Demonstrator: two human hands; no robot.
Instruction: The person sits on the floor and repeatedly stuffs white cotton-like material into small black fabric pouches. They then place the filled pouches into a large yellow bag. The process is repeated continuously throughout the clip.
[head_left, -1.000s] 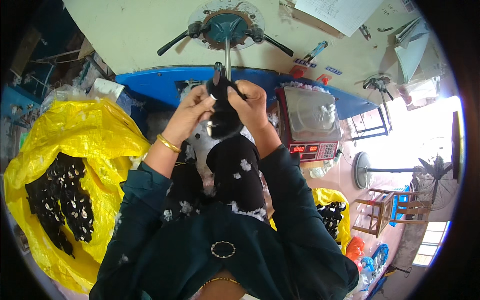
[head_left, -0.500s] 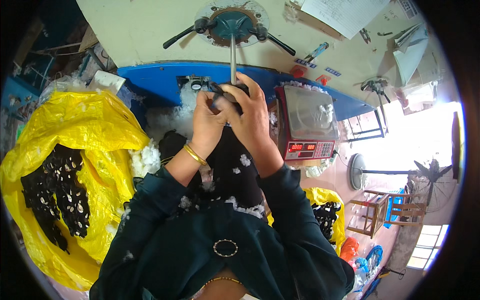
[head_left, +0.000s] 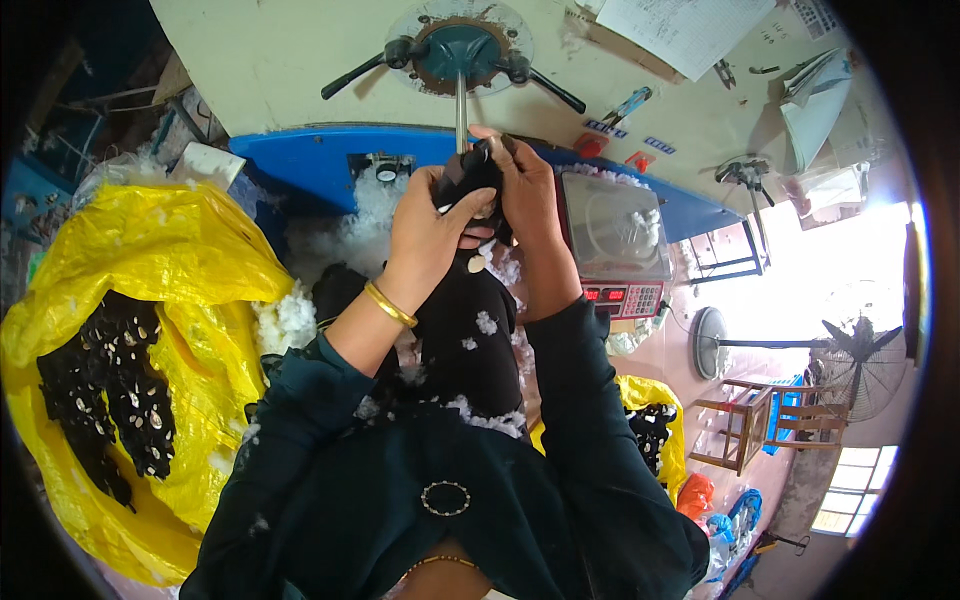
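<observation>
A small black cloth piece [head_left: 466, 178] with pale patches, perhaps a soft-toy skin, is held between my two hands at the end of a metal tube [head_left: 461, 112]. My left hand [head_left: 422, 228] grips it from the left and below, the thumb pressed across its front. From the right, my right hand [head_left: 532, 192] wraps its upper end beside the tube's tip. Whether the tube goes into the cloth is hidden by my fingers. The tube sticks out of a green machine hub [head_left: 462, 52] with black handles. Beneath my hands a pale round bit [head_left: 475, 264] hangs out.
White stuffing fluff [head_left: 352, 240] lies behind my left hand. A yellow sack [head_left: 215, 265] at left holds several black spotted pieces [head_left: 140, 385]. On the right stands a red digital scale [head_left: 618, 235]; beyond it are a fan [head_left: 858, 375] and a wooden chair [head_left: 735, 425].
The black piece is spread out more and turned, showing more of it below the tube. My right hand has shifted right, and my left hand now holds the piece's lower part.
</observation>
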